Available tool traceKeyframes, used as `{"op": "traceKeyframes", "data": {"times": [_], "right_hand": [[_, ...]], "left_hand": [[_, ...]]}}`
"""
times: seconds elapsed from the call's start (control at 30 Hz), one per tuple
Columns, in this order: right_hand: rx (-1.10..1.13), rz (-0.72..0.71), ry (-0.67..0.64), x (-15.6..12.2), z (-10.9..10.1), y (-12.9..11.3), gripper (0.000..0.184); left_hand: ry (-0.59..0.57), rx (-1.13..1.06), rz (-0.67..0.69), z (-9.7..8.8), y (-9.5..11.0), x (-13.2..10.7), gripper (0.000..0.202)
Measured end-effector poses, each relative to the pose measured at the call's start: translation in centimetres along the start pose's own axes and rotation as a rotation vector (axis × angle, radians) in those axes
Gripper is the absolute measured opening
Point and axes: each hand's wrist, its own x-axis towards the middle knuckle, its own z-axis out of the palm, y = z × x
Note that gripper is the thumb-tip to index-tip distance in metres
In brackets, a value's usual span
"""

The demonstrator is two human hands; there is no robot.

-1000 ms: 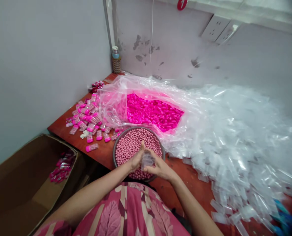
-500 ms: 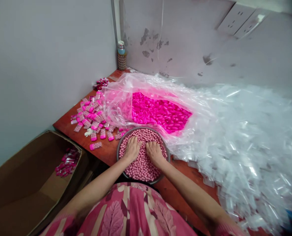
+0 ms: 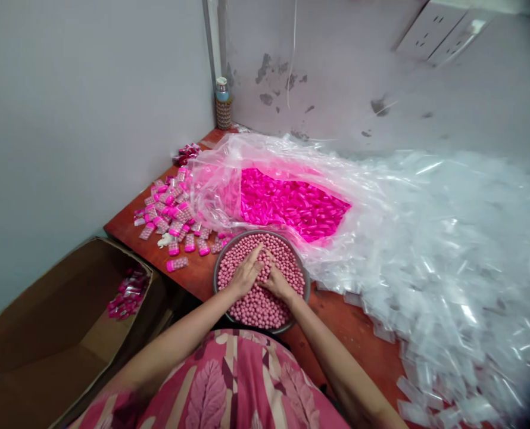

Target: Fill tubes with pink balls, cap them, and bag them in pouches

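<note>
A round metal bowl (image 3: 303, 285) full of small pink balls (image 3: 251, 307) stands at the table's near edge. Both my hands are inside it, touching each other over the balls. My left hand (image 3: 246, 274) lies on the balls with its fingers stretched toward the right hand. My right hand (image 3: 277, 281) is curled, fingers tucked down against the balls; whatever it holds is hidden. Behind the bowl lies a clear plastic bag of bright pink caps (image 3: 292, 202).
A big heap of clear plastic tubes (image 3: 448, 262) covers the table's right side. Filled pink-capped tubes (image 3: 169, 217) lie scattered at the left. An open cardboard box (image 3: 46, 333) with a few filled tubes stands at lower left. A small bottle (image 3: 223, 107) is in the wall corner.
A second ago both hands held a small clear tube above the bowl. They then pressed flat and apart into the balls, and now have drawn together.
</note>
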Motion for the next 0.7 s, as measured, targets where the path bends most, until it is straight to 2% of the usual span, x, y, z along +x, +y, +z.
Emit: {"op": "traceKeyframes", "data": {"times": [0.07, 0.13, 0.27, 0.37, 0.47, 0.57, 0.7], "right_hand": [[0.034, 0.024, 0.011, -0.2, -0.4, -0.1, 0.082], [0.073, 0.059, 0.007, -0.4, -0.7, -0.1, 0.090], [0.065, 0.089, -0.010, -0.9, -1.1, -0.2, 0.088], [0.039, 0.063, -0.011, -1.2, -1.2, -0.4, 0.084], [-0.028, 0.035, 0.004, -1.5, -1.5, -0.6, 0.079], [-0.137, 0.017, 0.079, -1.9, -2.1, -1.3, 0.072], [-0.041, 0.003, 0.142, -2.5, -3.0, -3.0, 0.045]], "left_hand": [[0.067, 0.079, -0.037, -0.8, -0.7, -0.4, 0.045], [0.091, 0.200, -0.038, -1.3, -1.2, -1.1, 0.041], [-0.008, 0.457, -0.024, -1.3, -1.1, -2.3, 0.029], [0.028, 0.580, -0.093, -1.0, -0.8, -2.5, 0.023], [0.000, 0.573, -0.082, -0.8, -0.7, -2.2, 0.016], [-0.023, 0.476, -0.029, -0.7, -0.4, -1.8, 0.011], [0.010, 0.282, 0.031, -0.6, 0.7, -1.4, 0.010]]}}
